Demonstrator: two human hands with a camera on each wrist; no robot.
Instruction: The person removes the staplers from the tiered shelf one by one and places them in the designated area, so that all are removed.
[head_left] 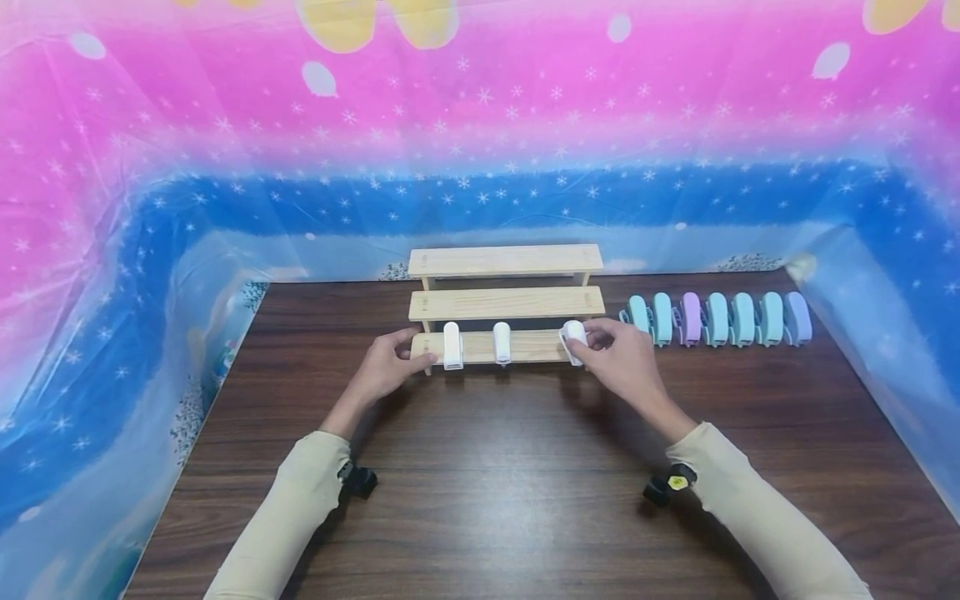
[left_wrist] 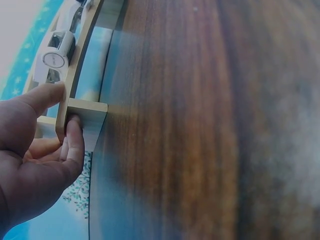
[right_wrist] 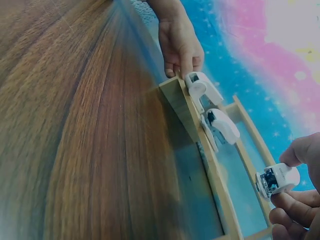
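Note:
A stepped wooden shelf with three tiers stands on the table. My left hand grips the left end of its lowest board, thumb at the front edge and fingers tucked behind and beneath. My right hand pinches a small white stapler-like device between thumb and fingers, at the right end of that same board. Two matching white devices rest on this tier: one at the left, close to my left thumb, and one near the middle. Metal parts show under their rounded tops.
To the right of the shelf, a row of similar pastel devices stands on the table, mostly mint, with one pink and one lavender. The two upper boards rise behind. A printed cloth closes off the back and sides of the brown table.

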